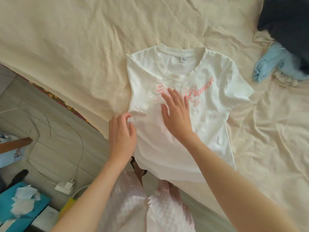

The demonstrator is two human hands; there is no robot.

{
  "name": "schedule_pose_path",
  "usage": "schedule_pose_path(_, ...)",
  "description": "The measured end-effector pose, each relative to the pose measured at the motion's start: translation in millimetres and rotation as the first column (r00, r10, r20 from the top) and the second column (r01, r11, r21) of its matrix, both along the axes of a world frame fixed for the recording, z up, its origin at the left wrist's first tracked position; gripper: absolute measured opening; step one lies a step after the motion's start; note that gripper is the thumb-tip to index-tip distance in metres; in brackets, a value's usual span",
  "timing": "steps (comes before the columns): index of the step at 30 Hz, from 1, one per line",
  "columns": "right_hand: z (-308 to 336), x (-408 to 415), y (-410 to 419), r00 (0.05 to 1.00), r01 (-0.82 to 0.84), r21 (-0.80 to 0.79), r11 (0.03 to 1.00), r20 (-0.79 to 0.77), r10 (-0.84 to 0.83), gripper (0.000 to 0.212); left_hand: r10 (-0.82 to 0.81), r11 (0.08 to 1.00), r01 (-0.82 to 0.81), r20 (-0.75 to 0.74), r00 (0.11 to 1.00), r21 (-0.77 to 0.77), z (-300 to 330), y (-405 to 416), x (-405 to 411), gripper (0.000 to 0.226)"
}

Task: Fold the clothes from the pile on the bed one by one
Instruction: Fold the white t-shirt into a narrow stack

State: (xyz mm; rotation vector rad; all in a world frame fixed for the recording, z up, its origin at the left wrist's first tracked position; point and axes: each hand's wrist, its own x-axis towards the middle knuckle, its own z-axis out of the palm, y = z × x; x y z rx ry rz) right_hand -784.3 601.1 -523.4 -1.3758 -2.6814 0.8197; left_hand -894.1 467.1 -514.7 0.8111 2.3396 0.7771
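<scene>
The right hand (177,113) lies flat, open, pinning the white T-shirt (209,114); the left hand's (122,131) grip pinches the folded edge. Keep that crease straight.

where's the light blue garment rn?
Head view, right edge: the light blue garment lies crumpled on the bed sheet, partly under a dark garment, to the right of the white T-shirt and apart from it.
</scene>
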Motion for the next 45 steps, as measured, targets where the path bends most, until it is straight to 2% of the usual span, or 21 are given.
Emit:
schedule_pose_path(2, 9.4, 32.4, 13.2, 0.977, 0.204, 0.038, 0.978, -0.072, -0.201, 0.033, -0.200, 0.978, 0.207, -0.143, 0.969, 0.034, 7.7, 17.5, 18.8, 0.023)
schedule_pose_path(4, 15.6, 72.1, 30.4, 0.886, 0.454, 0.034, 0.891, -0.130, -0.446, 0.030, -0.357, 0.932, 0.363, -0.146, 0.923, 0.015, 9.7, 37.1, 42.0, 0.027)
schedule_pose_path(6, 18.6, 112.7, 50.7, 0.688, 0.718, -0.045, 0.695, -0.114, -0.717, 0.031, -0.502, 0.865, 0.501, -0.086, 0.860, -0.032, 6.2, 54.9, 67.6, 0.035)
schedule_pose_path(8, 17.6, 145.6, 70.7, 0.454, 0.879, -0.160, 0.450, -0.015, -0.891, 0.036, -0.630, 0.769, 0.619, -0.027, 0.776, -0.158, -3.7, 68.6, 90.7, 0.045)
schedule_pose_path(9, 16.1, 157.5, 79.7, 0.368, 0.907, -0.242, 0.346, 0.054, -0.928, 0.037, -0.674, 0.716, 0.655, 0.004, 0.739, -0.243, -9.9, 74.2, 99.8, 0.048)
schedule_pose_path(11, 12.4, 170.5, 99.8, 0.282, 0.840, -0.512, 0.179, 0.131, -0.950, 0.031, -0.720, 0.624, 0.681, 0.058, 0.692, -0.384, -21.6, 82.5, 110.0, 0.053)
schedule_pose_path(14, 11.4, 167.8, 126.9, 0.196, 0.548, -0.836, 0.002, 0.126, -0.972, 0.022, -0.698, 0.615, 0.665, 0.100, 0.709, -0.424, -29.0, 89.3, 108.2, 0.052)
schedule_pose_path(16, 7.2, 160.7, 139.5, 0.169, 0.438, -0.898, 0.038, 0.041, -0.985, 0.023, -0.678, 0.636, 0.653, 0.105, 0.727, -0.412, -27.7, 93.8, 104.3, 0.049)
schedule_pose_path(19, 1.1, 147.4, 144.0, 0.217, 0.548, -0.804, 0.230, -0.129, -0.968, 0.029, -0.576, 0.743, 0.562, 0.078, 0.813, -0.364, -21.3, 108.5, 103.3, 0.037)
schedule_pose_path(20, 1.0, 142.6, 141.8, 0.306, 0.620, -0.697, 0.361, -0.209, -0.929, 0.022, -0.466, 0.823, 0.468, 0.089, 0.880, -0.323, -16.1, 117.3, 103.5, 0.032)
schedule_pose_path(22, 4.4, 132.8, 130.3, 0.590, 0.631, -0.363, 0.686, -0.350, -0.728, 0.021, -0.083, 0.964, 0.140, 0.245, 0.966, -0.225, -4.0, 140.0, 101.4, 0.026)
schedule_pose_path(24, 7.8, 125.1, 109.3, 0.829, 0.365, -0.078, 0.928, -0.427, -0.362, 0.026, 0.254, 0.966, -0.188, 0.520, 0.816, -0.177, 8.9, 165.9, 95.4, 0.024)
schedule_pose_path(25, 7.4, 123.6, 98.8, 0.899, 0.193, 0.028, 0.981, -0.406, -0.166, 0.027, 0.328, 0.944, -0.277, 0.617, 0.715, -0.182, 14.8, 177.8, 90.8, 0.023)
schedule_pose_path(27, 3.7, 126.8, 80.2, 0.946, -0.099, 0.128, 0.987, -0.297, 0.134, 0.024, 0.379, 0.913, -0.366, 0.713, 0.590, -0.182, 21.7, 196.4, 81.5, 0.023)
schedule_pose_path(29, -1.4, 138.7, 69.4, 0.935, -0.220, 0.122, 0.968, -0.257, 0.245, 0.017, 0.389, 0.912, -0.368, 0.672, 0.630, -0.183, 22.7, 210.7, 74.2, 0.026)
schedule_pose_path(32, -5.4, 159.1, 68.7, 0.953, -0.105, 0.125, 0.987, -0.271, 0.135, 0.017, 0.218, 0.975, -0.177, 0.394, 0.893, -0.138, 14.0, 226.0, 69.9, 0.025)
schedule_pose_path(33, -6.1, 163.6, 71.3, 0.963, -0.038, 0.141, 0.989, -0.260, 0.075, 0.020, 0.126, 0.990, -0.095, 0.336, 0.933, -0.105, 11.9, 230.7, 71.1, 0.025)
schedule_pose_path(35, -8.5, 168.4, 78.4, 0.980, 0.039, 0.182, 0.983, -0.199, -0.002, 0.031, -0.044, 0.994, 0.070, 0.291, 0.956, -0.082, 7.5, 240.6, 77.1, 0.032)
schedule_pose_path(39, -17.9, 167.2, 85.0, 0.997, -0.037, 0.221, 0.975, -0.059, 0.052, 0.046, -0.252, 0.957, 0.276, 0.213, 0.944, -0.090, 1.4, 261.7, 95.2, 0.025)
schedule_pose_path(42, -24.7, 164.5, 89.7, 0.997, -0.031, 0.308, 0.951, -0.064, 0.054, 0.049, -0.280, 0.956, 0.291, 0.167, 0.945, -0.046, -5.0, 280.8, 101.5, 0.035)
schedule_pose_path(45, -28.5, 167.1, 96.3, 0.992, -0.007, 0.374, 0.928, -0.112, 0.052, 0.049, -0.201, 0.980, 0.195, 0.235, 0.951, 0.049, -9.1, 302.7, 104.3, 0.010)
